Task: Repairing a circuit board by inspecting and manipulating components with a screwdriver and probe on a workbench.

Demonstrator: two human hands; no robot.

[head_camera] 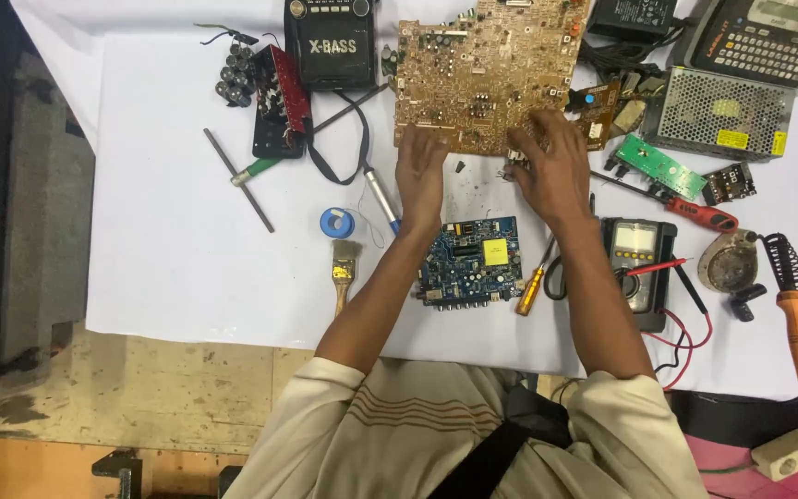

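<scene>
A yellow square label (494, 251) tops the blue board; the multimeter's grey screen (634, 234) sits right.

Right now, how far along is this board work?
Laid out already: tools and a blue board on the white table. In hand: left hand and right hand rest on the brown board's near edge. The soldering iron and meter lie untouched.

Left hand (420, 176), right hand (551, 166) flat, open

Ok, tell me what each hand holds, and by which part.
Both hands rest on the brown circuit board at its near edge: left hand at the lower left, right hand at the lower right. A closed grip cannot be told.
</scene>
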